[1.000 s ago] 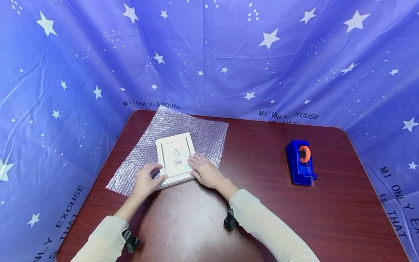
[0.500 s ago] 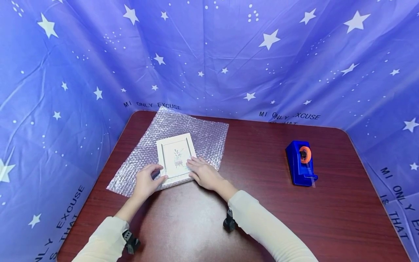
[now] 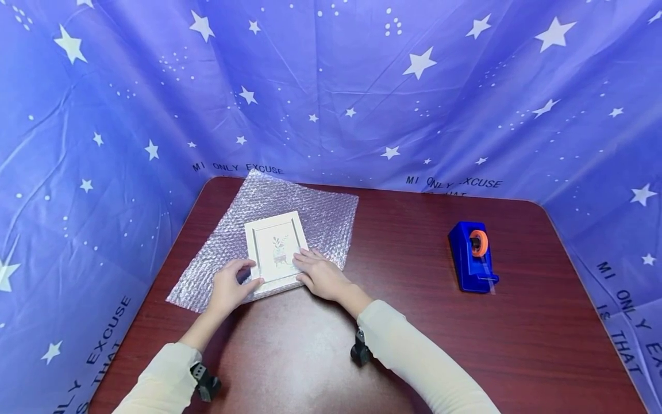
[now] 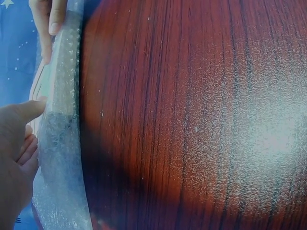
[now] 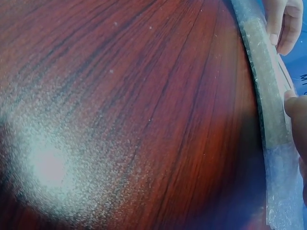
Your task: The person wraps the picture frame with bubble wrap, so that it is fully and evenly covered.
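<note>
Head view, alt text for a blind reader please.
The left hand and right hand touch a white picture frame on bubble wrap on a dark red table. A blue tape dispenser stands at right; starry blue fabric hangs behind.

A white picture frame (image 3: 277,244) is gripped at its near left corner by the left of the two hands (image 3: 229,286), between thumb and bent fingers, while its near right part is touched by the extended fingers of the right hand (image 3: 323,275). Bubble wrap (image 3: 328,210) is spread on the table (image 3: 403,259) under the frame and beyond both hands; well to the right of them, a blue tape dispenser (image 3: 467,270) is loaded with an orange roll (image 3: 482,244).
</note>
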A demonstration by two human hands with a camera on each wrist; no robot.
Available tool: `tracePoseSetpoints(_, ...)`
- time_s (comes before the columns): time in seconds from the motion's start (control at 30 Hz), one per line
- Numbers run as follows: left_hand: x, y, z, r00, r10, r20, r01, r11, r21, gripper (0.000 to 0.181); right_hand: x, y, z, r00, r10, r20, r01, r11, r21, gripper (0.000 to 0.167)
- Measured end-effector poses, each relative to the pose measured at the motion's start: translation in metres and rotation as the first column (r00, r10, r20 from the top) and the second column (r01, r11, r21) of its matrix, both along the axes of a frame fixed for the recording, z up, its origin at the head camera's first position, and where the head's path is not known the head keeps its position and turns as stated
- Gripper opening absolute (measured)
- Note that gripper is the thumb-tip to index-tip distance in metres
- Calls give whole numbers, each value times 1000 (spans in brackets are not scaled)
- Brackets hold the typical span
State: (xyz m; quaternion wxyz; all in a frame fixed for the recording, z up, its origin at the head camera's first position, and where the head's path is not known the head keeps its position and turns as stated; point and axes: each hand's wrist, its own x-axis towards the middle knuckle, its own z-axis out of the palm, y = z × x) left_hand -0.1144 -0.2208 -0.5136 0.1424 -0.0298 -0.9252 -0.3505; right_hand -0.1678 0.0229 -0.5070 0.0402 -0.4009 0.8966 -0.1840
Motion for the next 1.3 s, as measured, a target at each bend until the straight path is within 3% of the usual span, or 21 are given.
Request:
tracePoseSetpoints(0.37, 2, 2, -1, 1000, -13, -15, 13, 1000, -19, 43, 0, -1, 0, 1000, -5, -1, 5, 1000, 27, 47)
tracePoseSetpoints(0.53, 3, 0, 0, 997, -68, -27, 65, 991, -116, 44, 1, -1, -1, 1000, -9, -5, 9, 1000, 26, 47)
tracePoseSetpoints(0.7, 3, -5, 2, 988, -151, 43, 157, 957, -243, 50, 0, 0, -1, 1000, -10, -9, 11, 1000, 22, 46)
tracePoseSetpoints(0.93, 2, -15, 6, 963, -206, 176, 256, 903, -346, 59, 0, -1, -1, 1000, -8, -14, 8, 999, 34, 47)
tracePoseSetpoints(1.17, -1, -19, 9, 943, -276, 187, 333, 827, -453, 61, 2, -1, 0, 999, -8, -36, 10, 998, 56, 47)
tracePoseSetpoints(1.3, -2, -20, 8, 938, -294, 184, 347, 808, -477, 61, 3, 0, 0, 999, -1, -47, 5, 997, 71, 47)
